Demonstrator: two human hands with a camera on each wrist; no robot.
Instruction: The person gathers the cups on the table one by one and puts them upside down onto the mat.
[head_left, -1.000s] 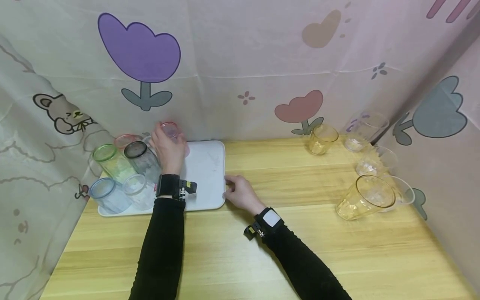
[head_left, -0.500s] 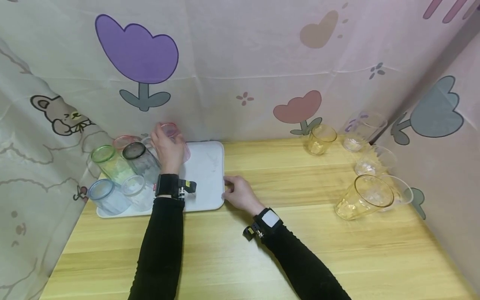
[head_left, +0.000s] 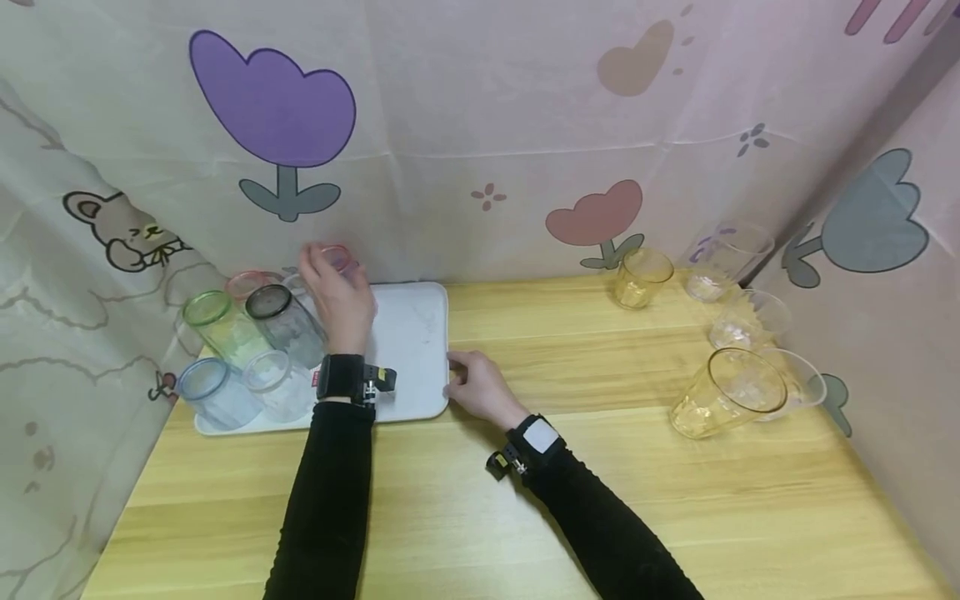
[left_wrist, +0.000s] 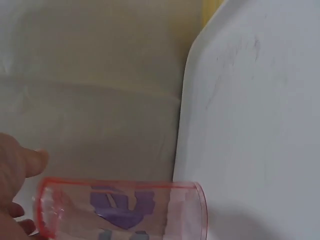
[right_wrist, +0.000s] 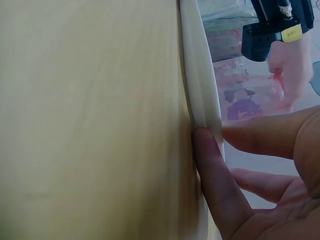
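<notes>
My left hand (head_left: 339, 293) grips a pink clear cup (head_left: 339, 257) at the back of the white tray (head_left: 414, 354), just above its surface. In the left wrist view the pink cup (left_wrist: 122, 210) lies sideways in frame with a purple print on it, my fingers (left_wrist: 17, 167) round its left end, and the tray (left_wrist: 250, 125) below it. My right hand (head_left: 474, 385) holds the tray's right edge. In the right wrist view the thumb (right_wrist: 212, 175) presses the rim of the tray (right_wrist: 199, 85) and the fingers reach over the top.
On the tray's left stand a green cup (head_left: 213, 321), a dark grey cup (head_left: 283, 323), another pink cup (head_left: 251, 283), a blue cup (head_left: 210, 390) and a clear cup (head_left: 273, 382). Amber cups (head_left: 643, 279) (head_left: 726, 398) and clear cups (head_left: 731, 257) (head_left: 750, 321) sit at the table's right. Curtains enclose three sides.
My left hand with the pink cup has shifted slightly over the tray's back. The right hand stays on the tray's edge.
</notes>
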